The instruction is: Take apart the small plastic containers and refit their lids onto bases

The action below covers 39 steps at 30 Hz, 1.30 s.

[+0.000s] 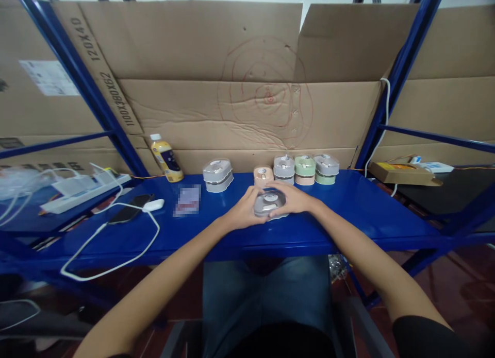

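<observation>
Both of my hands grip a small grey case with a clear lid that rests on the blue shelf. My left hand wraps its left side, fingers curled. My right hand covers the right side, fingers closed over the lid. Just behind stands a beige case, then a row of three similar cases: grey, green on pink and clear on green. Another grey case sits further left.
A yellow bottle leans against the cardboard backing. A phone, a white charger with its cable, a blurred card and a power strip lie at the left. A flat box lies at the right.
</observation>
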Tool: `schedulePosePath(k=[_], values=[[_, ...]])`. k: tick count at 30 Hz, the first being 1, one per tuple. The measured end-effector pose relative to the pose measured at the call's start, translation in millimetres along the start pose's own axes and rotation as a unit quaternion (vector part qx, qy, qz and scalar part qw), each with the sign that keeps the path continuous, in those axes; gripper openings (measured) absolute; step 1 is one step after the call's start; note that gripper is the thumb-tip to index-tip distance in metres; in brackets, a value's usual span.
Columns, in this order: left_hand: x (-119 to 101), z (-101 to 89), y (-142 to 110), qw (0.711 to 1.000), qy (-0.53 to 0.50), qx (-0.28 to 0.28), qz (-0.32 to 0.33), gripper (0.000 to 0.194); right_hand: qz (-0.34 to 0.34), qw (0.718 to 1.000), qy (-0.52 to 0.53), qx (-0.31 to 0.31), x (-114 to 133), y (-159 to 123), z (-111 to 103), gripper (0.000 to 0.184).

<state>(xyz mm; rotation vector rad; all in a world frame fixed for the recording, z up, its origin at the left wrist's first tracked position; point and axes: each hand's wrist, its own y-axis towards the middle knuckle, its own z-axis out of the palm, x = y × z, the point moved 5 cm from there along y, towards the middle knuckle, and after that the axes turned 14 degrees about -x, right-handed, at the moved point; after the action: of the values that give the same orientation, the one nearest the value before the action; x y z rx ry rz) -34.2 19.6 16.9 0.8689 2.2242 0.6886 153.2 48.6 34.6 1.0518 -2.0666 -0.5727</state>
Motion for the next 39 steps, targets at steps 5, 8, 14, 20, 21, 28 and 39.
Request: schedulePosePath(k=[5, 8, 14, 20, 21, 28, 39], values=[[13.7, 12.0, 12.8, 0.992, -0.112, 0.043, -0.040, 0.099, 0.023, 0.999, -0.037, 0.005, 8.0, -1.3, 9.7, 0.093], [16.6, 7.9, 11.9, 0.993, -0.107, 0.020, -0.045, 0.104, 0.042, 0.998, -0.031, -0.028, 0.9, 0.5, -1.5, 0.082], [15.2, -2.3, 1.6, 0.999, 0.004, 0.040, -0.011, 0.052, 0.140, 0.973, -0.041, -0.178, -41.2, -0.4, -45.4, 0.064], [23.2, -4.4, 3.6, 1.000, 0.010, -0.019, -0.013, 0.043, 0.171, 0.958, -0.055, -0.224, -59.8, -2.8, -63.4, 0.060], [27.5, -7.6, 5.3, 0.998, 0.009, -0.052, -0.027, 0.044, 0.170, 0.958, -0.055, -0.223, -59.8, -2.5, -63.0, 0.061], [42.9, -30.7, 6.6, 0.973, 0.031, -0.201, -0.113, 0.039, 0.160, 0.956, -0.049, -0.242, -55.0, -1.5, -62.2, 0.061], [21.8, 4.1, 0.4, 0.996, -0.039, -0.029, -0.071, 0.092, 0.009, 0.998, -0.002, -0.061, -11.9, 5.3, -22.7, 0.079]])
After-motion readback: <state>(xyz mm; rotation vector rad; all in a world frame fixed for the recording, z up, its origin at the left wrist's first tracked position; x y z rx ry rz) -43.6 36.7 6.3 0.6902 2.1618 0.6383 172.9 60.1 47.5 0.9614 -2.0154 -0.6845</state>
